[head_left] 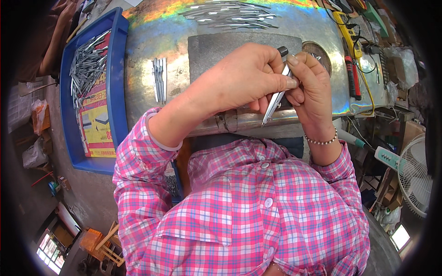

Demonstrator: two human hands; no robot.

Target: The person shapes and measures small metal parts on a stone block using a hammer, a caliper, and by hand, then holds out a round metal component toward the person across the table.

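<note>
Both hands meet above the near edge of the metal bench, around a slim silver metal piece (274, 104). It tilts, its narrow pointed end downward to the left. My left hand (251, 76) is closed, thumb and fingers pinching the piece near its middle. My right hand (311, 83) is closed too, its thumb and forefinger gripping the upper part. A short black cylindrical end (282, 51) shows above the fingers; whether it belongs to the same piece is hidden. Beneath the hands lies a dark grey flat plate (207, 53).
A small row of metal strips (159, 80) lies left of the plate, a larger pile (230, 14) behind it. At left stands a blue tray (119, 92) of metal strips. Right are a round dish (322, 51), a yellow power strip (347, 34) with cables, and a fan (416, 170).
</note>
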